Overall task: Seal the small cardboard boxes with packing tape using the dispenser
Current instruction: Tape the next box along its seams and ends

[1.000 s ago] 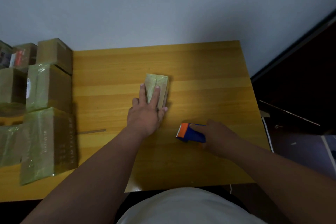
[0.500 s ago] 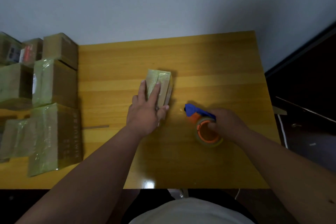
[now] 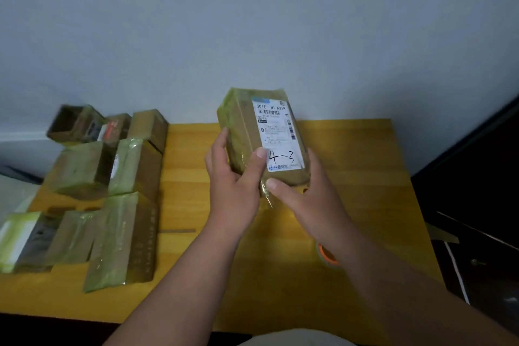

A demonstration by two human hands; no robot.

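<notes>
Both my hands hold one small cardboard box (image 3: 247,143) up above the table (image 3: 351,177), its far end raised toward the wall (image 3: 252,22). My left hand (image 3: 233,185) grips the box's left side, thumb lying across the front next to the white shipping label (image 3: 278,135), which bears a handwritten "4-3". My right hand (image 3: 306,194) cups the near right corner, thumb pressed on the bottom edge where a bit of clear tape hangs loose. The box is wrapped in glossy tape.

Under my right forearm the tape dispenser (image 3: 325,255) lies on the table, only an orange part of its roll showing; the rest is hidden. Beyond it the right half of the tabletop is bare wood out to its right edge, next to a dark floor.

Along the left edge a cluster of other boxes (image 3: 123,239) crowds the table, most of them taped shut and set close together. One at the far back, the open box (image 3: 70,123), shows a dark inside; I cannot tell what it holds. A thin brown strip (image 3: 177,231) lies flat just right of the pile.
</notes>
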